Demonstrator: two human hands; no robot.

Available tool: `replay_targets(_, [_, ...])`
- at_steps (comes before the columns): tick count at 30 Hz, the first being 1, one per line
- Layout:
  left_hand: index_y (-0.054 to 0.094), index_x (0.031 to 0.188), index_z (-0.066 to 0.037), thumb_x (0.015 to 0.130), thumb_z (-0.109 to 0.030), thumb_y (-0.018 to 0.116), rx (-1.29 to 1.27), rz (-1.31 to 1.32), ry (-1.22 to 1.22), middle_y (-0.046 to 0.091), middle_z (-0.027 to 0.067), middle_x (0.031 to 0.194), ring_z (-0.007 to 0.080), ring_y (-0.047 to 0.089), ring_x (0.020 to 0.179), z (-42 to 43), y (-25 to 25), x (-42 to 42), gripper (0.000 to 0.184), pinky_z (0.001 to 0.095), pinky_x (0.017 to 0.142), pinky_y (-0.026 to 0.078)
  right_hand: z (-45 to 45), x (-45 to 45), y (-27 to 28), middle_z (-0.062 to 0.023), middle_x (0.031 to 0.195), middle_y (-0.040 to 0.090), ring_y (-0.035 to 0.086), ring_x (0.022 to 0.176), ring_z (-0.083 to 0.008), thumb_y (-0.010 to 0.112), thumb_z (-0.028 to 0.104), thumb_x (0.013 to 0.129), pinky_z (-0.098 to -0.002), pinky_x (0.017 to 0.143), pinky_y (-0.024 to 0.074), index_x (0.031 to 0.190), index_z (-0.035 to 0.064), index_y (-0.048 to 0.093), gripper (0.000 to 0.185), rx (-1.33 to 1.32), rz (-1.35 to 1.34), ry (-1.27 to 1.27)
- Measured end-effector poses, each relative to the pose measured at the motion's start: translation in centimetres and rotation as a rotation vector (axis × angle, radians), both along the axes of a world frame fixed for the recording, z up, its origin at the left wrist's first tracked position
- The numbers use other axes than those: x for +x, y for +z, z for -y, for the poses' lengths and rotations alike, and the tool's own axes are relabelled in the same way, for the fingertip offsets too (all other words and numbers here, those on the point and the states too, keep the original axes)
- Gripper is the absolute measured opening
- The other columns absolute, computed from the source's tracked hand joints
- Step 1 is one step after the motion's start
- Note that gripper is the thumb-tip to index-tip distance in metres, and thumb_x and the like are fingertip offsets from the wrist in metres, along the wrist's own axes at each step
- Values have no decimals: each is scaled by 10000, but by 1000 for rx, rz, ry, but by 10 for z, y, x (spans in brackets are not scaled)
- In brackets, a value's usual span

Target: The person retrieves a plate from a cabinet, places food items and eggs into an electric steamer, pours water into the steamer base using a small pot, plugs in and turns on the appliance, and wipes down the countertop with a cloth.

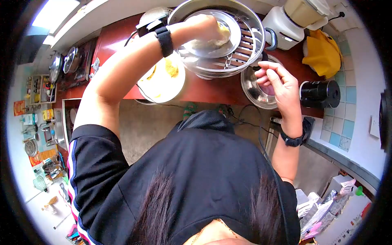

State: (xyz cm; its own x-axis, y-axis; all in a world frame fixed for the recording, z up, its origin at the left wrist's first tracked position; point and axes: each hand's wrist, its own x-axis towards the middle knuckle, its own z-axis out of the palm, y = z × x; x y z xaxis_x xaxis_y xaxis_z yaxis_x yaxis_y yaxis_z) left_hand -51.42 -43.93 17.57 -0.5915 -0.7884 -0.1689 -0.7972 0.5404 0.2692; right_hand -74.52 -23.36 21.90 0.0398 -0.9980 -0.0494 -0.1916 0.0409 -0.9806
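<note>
In the head view, a pale-yellow, soft-looking piece, blurred and partly covered (223,36), is seen on a round, shiny metal plate (235,32). The plate is set inside a wide, round stainless-steel pot (204,70), over a brown slatted rack (247,41). The piece is reached from above by the left hand (205,27), whose fingers are bent down over it; whether it is gripped or only touched cannot be told. The right hand (282,84) is held in front of a shiny steel bowl (248,87), its fingers loosely curled, thumb near forefinger, with nothing visibly grasped.

The step in hand is judged to be the handling of the piece on the plate; for the next move, the left fingers would need to be kept clear of the pot's wall. The visible part seems to be stretched roughly crosswise, but no pointing end can be made out, and its long axis cannot be settled.
</note>
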Motion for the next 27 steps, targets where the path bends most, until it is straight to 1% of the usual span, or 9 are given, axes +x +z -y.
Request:
replay_targets(1, [747, 996, -41, 838, -503, 664, -56, 37, 55, 719, 191, 877, 343, 696, 812, -1, 5, -2, 495, 432, 779, 540, 1, -3, -1, -54, 957, 694, 641, 809, -92, 509, 128, 1025, -219, 720, 504, 1164, 11, 661, 236, 3, 7, -2])
replay_targets(4, [743, 1032, -74, 835, -459, 702, -135, -22, 38, 722, 178, 872, 328, 702, 811, 3, 9, 4, 435, 427, 765, 543, 3, -9, -6, -55, 956, 693, 639, 807, -90, 500, 117, 1025, -219, 714, 504, 1163, 12, 661, 236, 20, 0, -3])
replay_targets(8, [737, 1053, -102, 827, -398, 731, -245, 3, -8, 727, 161, 869, 307, 710, 783, 4, 3, 20, 373, 396, 736, 553, 15, -3, -7, -58, 948, 695, 639, 807, -93, 491, 101, 1023, -220, 722, 503, 1160, 5, 659, 237, 36, 4, 32])
replay_targets(9, [741, 1015, -67, 818, -406, 739, -256, -67, -20, 727, 163, 873, 304, 711, 775, 5, -1, 24, 392, 399, 724, 557, 19, 0, -8, -59, 946, 696, 639, 807, -95, 490, 98, 1022, -220, 725, 502, 1160, 3, 658, 237, 25, 14, 49])
replay_targets(12, [739, 969, -18, 808, -418, 741, -136, 49, 178, 725, 181, 879, 315, 716, 803, -5, 8, 10, 431, 416, 734, 562, 27, 15, -2, -71, 946, 701, 642, 810, -104, 490, 93, 1021, -228, 741, 507, 1164, -4, 654, 238, 6, 0, 78])
replay_targets(13, [732, 931, 19, 786, -420, 752, -167, 6, 194, 721, 201, 881, 325, 720, 836, -10, 10, 10, 462, 423, 748, 567, 30, 17, -4, -74, 947, 702, 643, 811, -105, 491, 93, 1020, -230, 742, 509, 1165, -4, 654, 238, -1, 1, 92])
replay_targets(18, [730, 951, 22, 762, -398, 755, -59, 29, 219, 721, 213, 933, 340, 717, 870, 1, -2, 4, 462, 426, 779, 568, 30, 27, 2, -77, 945, 703, 646, 805, -106, 494, 86, 1018, -233, 733, 515, 1170, -9, 652, 239, 4, -13, 66])
replay_targets(23, [731, 994, 13, 748, -388, 744, 108, 80, 225, 719, 207, 987, 332, 709, 923, -2, 2, -6, 471, 428, 817, 559, 16, 19, -4, -73, 942, 702, 640, 794, -97, 488, 88, 1021, -226, 716, 510, 1172, -6, 653, 243, 21, -8, 17])
replay_targets(27, [723, 1020, 16, 744, -403, 735, 99, 114, 214, 710, 211, 1031, 327, 700, 960, -2, 5, -11, 501, 427, 843, 551, 5, 11, -7, -63, 951, 698, 637, 798, -91, 490, 97, 1023, -223, 711, 508, 1164, 5, 658, 238, 47, 31, -31])
